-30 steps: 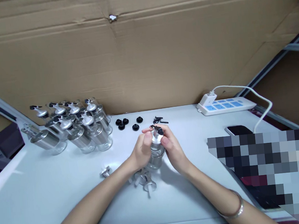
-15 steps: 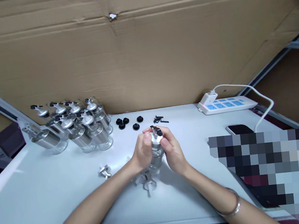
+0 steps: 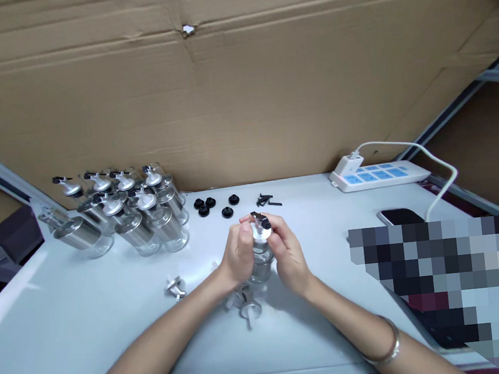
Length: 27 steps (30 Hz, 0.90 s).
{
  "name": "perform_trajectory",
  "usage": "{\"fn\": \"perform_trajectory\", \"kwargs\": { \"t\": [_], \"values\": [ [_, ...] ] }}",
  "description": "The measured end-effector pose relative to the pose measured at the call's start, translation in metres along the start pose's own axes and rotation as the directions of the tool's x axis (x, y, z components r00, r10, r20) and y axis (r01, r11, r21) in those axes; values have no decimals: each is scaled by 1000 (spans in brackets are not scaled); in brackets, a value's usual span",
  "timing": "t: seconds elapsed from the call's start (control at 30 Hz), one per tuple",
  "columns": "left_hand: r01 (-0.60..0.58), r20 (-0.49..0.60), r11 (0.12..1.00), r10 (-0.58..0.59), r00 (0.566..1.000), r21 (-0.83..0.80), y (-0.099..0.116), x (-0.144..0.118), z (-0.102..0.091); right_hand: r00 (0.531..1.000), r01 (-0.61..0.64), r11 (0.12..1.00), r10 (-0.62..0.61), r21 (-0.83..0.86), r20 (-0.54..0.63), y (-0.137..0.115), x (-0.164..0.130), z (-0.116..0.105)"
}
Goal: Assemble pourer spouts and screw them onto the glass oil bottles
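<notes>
Both hands gripped one small glass bottle [image 3: 260, 262] that stood upright near the middle of the white table [image 3: 91, 331]. Left hand [image 3: 237, 256] was wrapped closed around the bottle's body, thumb up beside the silver cap [image 3: 260, 233]. Right hand [image 3: 285, 253] was closed on the cap from the other side, its fingertips [image 3: 276, 237] pinching at the small black spout piece [image 3: 261, 219] on top.

From left to right, the table carried the following items. A cluster of finished bottles [image 3: 123, 208] with silver caps and black spouts stood at the far left, one of them lying on its side. A loose silver cap part [image 3: 174, 286] lay near the left forearm. More loose silver parts [image 3: 245, 304] lay just below the held bottle, touching or nearly touching its base. Five black round stoppers [image 3: 215, 205] lay beyond the hands, and a small pile of black spout pieces [image 3: 266, 199] lay just to their right. A white power strip [image 3: 374, 176] with a white cable [image 3: 438, 176] sat at the far right edge, and a dark phone [image 3: 400, 216] lay nearer. A metal bangle [image 3: 391, 347] circled the right wrist. A cardboard sheet [image 3: 239, 82] stood behind the table.
</notes>
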<state>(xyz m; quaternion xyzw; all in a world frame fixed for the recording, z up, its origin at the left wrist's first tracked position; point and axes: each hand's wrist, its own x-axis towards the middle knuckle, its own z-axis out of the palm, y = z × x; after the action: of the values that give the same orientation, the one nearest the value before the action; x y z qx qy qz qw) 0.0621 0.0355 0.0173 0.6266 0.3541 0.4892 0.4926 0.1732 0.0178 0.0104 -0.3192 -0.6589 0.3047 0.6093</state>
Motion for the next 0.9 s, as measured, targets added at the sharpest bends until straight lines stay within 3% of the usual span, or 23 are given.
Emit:
{"fn": "perform_trajectory", "kwargs": {
  "t": [0.13,0.37,0.6,0.9],
  "values": [
    [27,42,999,-25,999,-29,4,-1,0,998,-13,1000,13,-2,57,3,0,-3],
    [-57,101,996,51,994,66,8,2,-3,979,-176,972,156,156,132,3,3,-7],
    [-154,115,984,143,983,93,15,2,0,932,-361,879,332,311,143,-8,11,-6],
    [-186,107,973,172,979,139,18,4,0,935,-355,872,335,337,117,-12,14,-6]
  ]
}}
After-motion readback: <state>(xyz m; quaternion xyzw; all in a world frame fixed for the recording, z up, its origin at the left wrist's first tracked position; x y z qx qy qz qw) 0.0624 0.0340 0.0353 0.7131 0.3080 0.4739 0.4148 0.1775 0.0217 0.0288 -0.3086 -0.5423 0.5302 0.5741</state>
